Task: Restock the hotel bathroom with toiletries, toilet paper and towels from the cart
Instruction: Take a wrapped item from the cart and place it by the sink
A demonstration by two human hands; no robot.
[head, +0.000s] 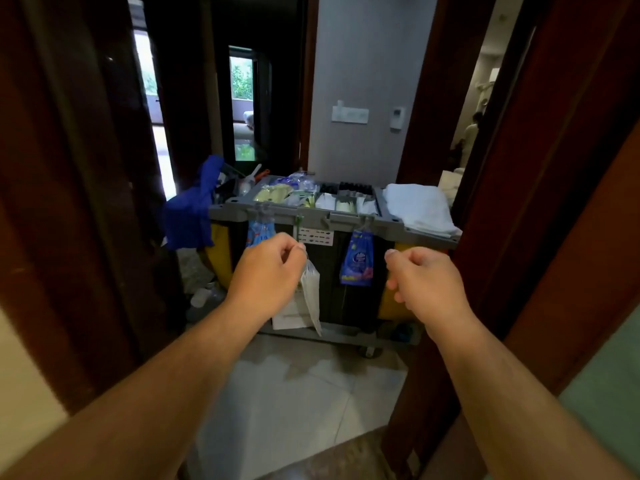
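Fingers (298,250) of the left hand (266,271) pinch the top edge of a white packet (311,292), which hangs straight down in front of the cart (349,221). The right hand (424,277) is at the same height, fingers curled in with the thumb on top. Nothing shows in it, though the palm faces away. Both hands are near the cart's near side and do not touch it.

The step, as I judge it, is picking stock from the cart to carry into the bathroom. The packet looks thin and limp, so a pinch at one edge lets it swing. A fuller grip, or the right hand under it, would be safer. That free hand is the one to take more. The towels (419,209) lie folded on the cart's right end, just beyond it, and the toiletries (304,195) sit in tray compartments along the top, farther left. Lifting the towels from below as a stack should keep the fold. No toilet paper is plain to see.

A blue pack (358,263) hangs from the cart's near edge between the hands. A blue cloth (194,209) drapes over the far left corner, above a yellow bag (220,252). The cart stands on pale floor tiles (294,410) in a dark wooden doorway (519,168). Behind it is a grey wall with a switch panel (349,114), and at far right a lit room where a person (471,133) stands.
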